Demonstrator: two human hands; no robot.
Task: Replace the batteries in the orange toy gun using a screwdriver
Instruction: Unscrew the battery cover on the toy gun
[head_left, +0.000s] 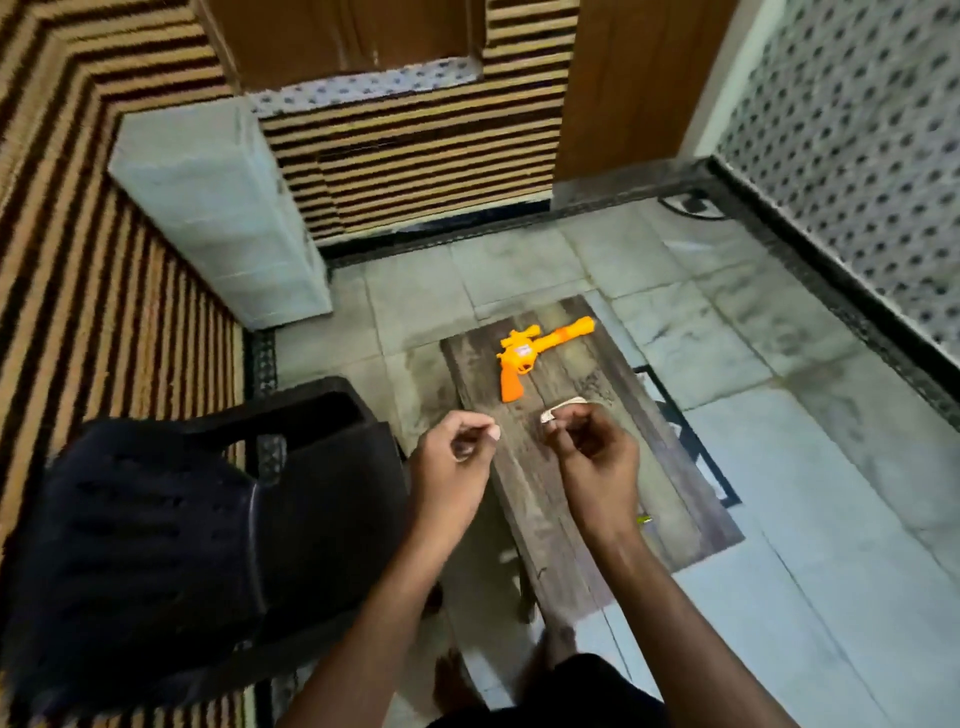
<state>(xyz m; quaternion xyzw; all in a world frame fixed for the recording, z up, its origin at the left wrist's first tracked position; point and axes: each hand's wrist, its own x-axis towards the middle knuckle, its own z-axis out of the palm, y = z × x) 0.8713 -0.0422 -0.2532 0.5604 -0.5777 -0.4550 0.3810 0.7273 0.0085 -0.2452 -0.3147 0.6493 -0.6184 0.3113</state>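
The fingers of the right hand are curled inward, thumb and forefinger pinched on a small pale object at their tips; blur hides what it is. The left hand is loosely curled too, fingertips drawn toward the thumb, and whether it holds anything cannot be told. Both hands hover above the near half of a low, dark, wood-grain table, a little apart from each other.

Just beyond the right fingertips a thin pale curved strip lies on the tabletop. Farther back on the same surface rests the orange plastic toy revolver, flat on its side, grip toward the person and barrel angled to the far right, apart from both hands. A small green-yellow item shows beside the right wrist near the table's right edge, too small to identify.

The table stands on a floor of pale grey square tiles. A black plastic chair sits just left of the table. Behind it a white plastic drawer unit stands against a wall of brown and cream stripes. On the right, a white wall with dark dotted pattern meets the floor at a black skirting.
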